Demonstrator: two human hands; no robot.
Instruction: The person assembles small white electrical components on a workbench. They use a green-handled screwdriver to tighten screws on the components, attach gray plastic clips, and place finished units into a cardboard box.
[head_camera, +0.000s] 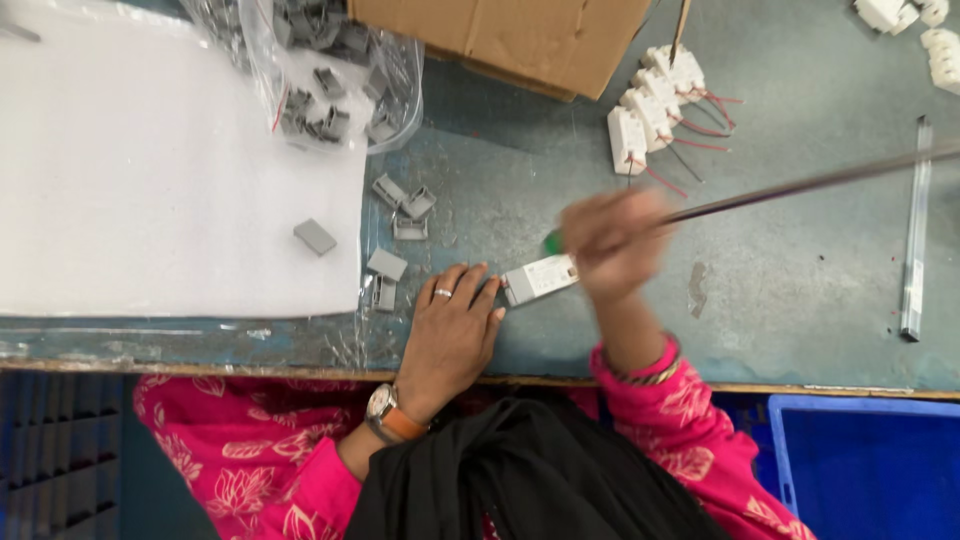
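Left hand (452, 325) lies flat, fingers open, pinning a small white-grey module (538, 279) on the surface, just at its two o'clock. Right hand (612, 243), blurred, clasps a long screwdriver (800, 186); steady pinning would help.

worn blue-grey workbench (800, 300), perhaps metal

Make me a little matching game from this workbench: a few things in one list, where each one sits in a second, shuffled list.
Things:
1. cardboard box
2. clear bag of grey parts
3. blue bin
4. small white casing

Places:
A. below the table edge, at lower right
B. between the left hand and right hand
C. at the top middle of the table
D. partly on the white sheet, top left of centre

Pairs: 1-C, 2-D, 3-A, 4-B
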